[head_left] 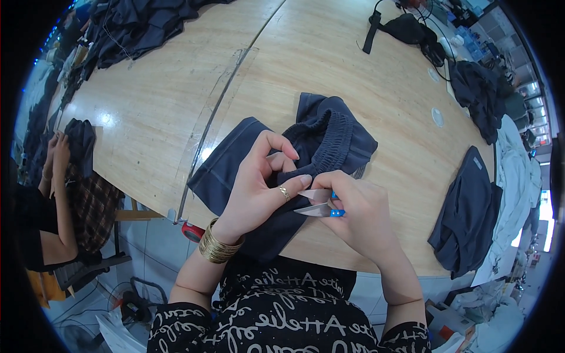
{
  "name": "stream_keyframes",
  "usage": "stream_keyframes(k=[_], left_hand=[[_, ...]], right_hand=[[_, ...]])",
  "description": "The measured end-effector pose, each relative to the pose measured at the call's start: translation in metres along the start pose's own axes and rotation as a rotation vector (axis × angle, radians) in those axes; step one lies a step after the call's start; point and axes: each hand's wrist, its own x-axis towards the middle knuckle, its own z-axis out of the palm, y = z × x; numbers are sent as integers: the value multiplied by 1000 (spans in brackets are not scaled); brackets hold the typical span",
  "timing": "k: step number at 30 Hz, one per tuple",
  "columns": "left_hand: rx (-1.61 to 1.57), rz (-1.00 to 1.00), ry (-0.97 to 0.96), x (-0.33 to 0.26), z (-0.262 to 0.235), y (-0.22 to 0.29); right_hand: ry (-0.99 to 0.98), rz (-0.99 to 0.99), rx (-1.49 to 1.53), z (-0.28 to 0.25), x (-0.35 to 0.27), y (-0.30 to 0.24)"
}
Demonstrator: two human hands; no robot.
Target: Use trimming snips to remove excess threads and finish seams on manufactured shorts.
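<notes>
Closest to the lens is a black top with white lettering (276, 317), and both bare forearms come up from it to the near edge of the wooden table (329, 65). Left hand (259, 188) wears a gold ring and a stack of gold bangles (216, 247) at the wrist; it's clenched on a fold of the dark navy garment (329, 138), thumb and fingertips pinching the fabric just below the gathered elastic waistband. Right hand (359, 209) is grasping a small pair of thread snips (318, 203) with blue tips, blades pointing left and sitting right against the pinched fabric beside the left thumb. That garment lies at the near edge of the table, roughly mid-way along it, partly draped over the edge toward the body. Another dark garment (468, 215) hangs off the table's right edge, next to some white cloth (515, 182). A dark pile (138, 26) sits at the far left corner. Off the left edge, another person's hands (56, 150) hold a dark piece of fabric.
</notes>
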Motion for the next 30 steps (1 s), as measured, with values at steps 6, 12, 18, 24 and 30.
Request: stream_keyframes(k=[6, 12, 18, 24, 30], left_hand=[[-64, -74, 20, 0, 0, 4], [-220, -165, 8, 0, -3, 3], [-216, -165, -14, 2, -2, 1], [-212, -156, -32, 2, -3, 3], [-210, -204, 17, 2, 3, 7]], right_hand=[[46, 308, 330, -10, -5, 6], [11, 255, 137, -21, -10, 8], [-127, 17, -116, -23, -11, 14], [-92, -41, -170, -17, -9, 12], [-66, -8, -149, -12, -13, 13]])
